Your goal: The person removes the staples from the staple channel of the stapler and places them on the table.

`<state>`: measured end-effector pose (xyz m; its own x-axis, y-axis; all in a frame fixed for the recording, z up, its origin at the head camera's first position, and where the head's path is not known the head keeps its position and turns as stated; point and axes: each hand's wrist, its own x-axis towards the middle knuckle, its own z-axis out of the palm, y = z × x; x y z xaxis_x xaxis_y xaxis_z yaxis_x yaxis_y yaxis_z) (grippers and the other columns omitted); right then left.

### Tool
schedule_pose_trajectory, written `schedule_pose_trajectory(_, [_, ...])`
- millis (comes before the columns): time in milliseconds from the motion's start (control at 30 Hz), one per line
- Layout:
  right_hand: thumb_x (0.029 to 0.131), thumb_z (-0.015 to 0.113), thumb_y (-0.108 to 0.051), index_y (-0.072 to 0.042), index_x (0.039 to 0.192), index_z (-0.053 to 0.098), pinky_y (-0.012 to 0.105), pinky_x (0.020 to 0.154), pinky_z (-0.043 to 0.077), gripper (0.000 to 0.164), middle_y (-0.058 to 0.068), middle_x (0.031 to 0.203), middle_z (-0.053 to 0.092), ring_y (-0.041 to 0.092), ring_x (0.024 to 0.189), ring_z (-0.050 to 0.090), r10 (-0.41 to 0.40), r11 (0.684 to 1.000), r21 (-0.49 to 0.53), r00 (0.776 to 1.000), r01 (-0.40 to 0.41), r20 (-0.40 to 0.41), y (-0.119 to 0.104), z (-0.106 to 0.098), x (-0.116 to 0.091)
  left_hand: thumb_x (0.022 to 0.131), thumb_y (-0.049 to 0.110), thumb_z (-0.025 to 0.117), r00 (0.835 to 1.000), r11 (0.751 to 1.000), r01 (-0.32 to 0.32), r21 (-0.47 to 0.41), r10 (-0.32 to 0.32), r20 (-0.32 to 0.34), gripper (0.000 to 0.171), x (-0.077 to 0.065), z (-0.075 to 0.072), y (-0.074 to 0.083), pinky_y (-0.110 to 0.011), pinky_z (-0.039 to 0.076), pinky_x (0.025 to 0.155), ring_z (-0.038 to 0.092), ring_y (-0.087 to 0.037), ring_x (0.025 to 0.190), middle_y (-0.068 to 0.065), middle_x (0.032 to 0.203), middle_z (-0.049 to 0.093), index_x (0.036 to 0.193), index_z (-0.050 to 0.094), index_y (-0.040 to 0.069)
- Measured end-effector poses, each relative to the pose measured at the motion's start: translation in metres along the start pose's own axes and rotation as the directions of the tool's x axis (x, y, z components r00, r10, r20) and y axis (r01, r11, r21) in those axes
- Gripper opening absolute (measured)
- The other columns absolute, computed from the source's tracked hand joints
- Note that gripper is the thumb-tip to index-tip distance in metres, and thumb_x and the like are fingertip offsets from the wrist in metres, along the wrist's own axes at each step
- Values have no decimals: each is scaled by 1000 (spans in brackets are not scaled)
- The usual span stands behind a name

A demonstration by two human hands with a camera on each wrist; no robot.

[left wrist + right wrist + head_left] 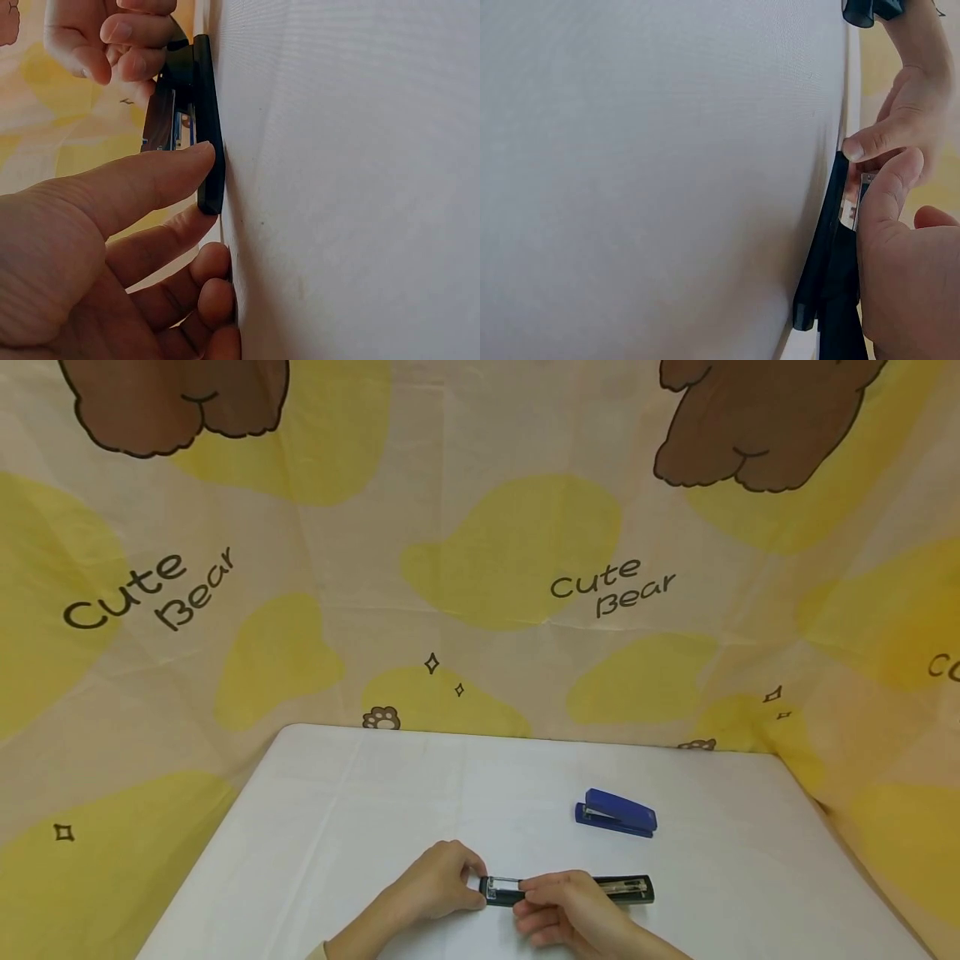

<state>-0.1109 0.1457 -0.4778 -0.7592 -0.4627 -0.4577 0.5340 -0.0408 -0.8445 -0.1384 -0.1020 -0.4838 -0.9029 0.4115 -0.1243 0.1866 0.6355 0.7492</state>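
A black stapler lies lengthwise on the white table, its top swung open so metal parts show. At its left end, my left hand pinches the base between thumb and forefinger; in the left wrist view, the thumb presses along the side of the black base. My right hand reaches over the stapler's middle and pinches the metal staple channel with thumb and forefinger. The right wrist view shows the right thumb against that channel, above the base. The right palm hides part of the stapler.
Farther back on the right, a blue stapler rests on the white table. Behind the table and along its sides hangs a yellow and cream cloth printed with bears and lettering.
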Motion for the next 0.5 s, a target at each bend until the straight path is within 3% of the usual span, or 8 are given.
schedule_pose_trajectory(500, [102, 56, -7, 13, 134, 56, 24, 76, 59, 38, 6, 97, 77, 11, 82, 76, 14, 997, 78, 999, -17, 40, 0, 4, 2, 74, 12, 90, 1000, 1000, 18, -9, -18, -1, 28, 1, 0, 0, -26, 33, 51, 45, -11, 59, 3, 70, 54, 99, 79, 8])
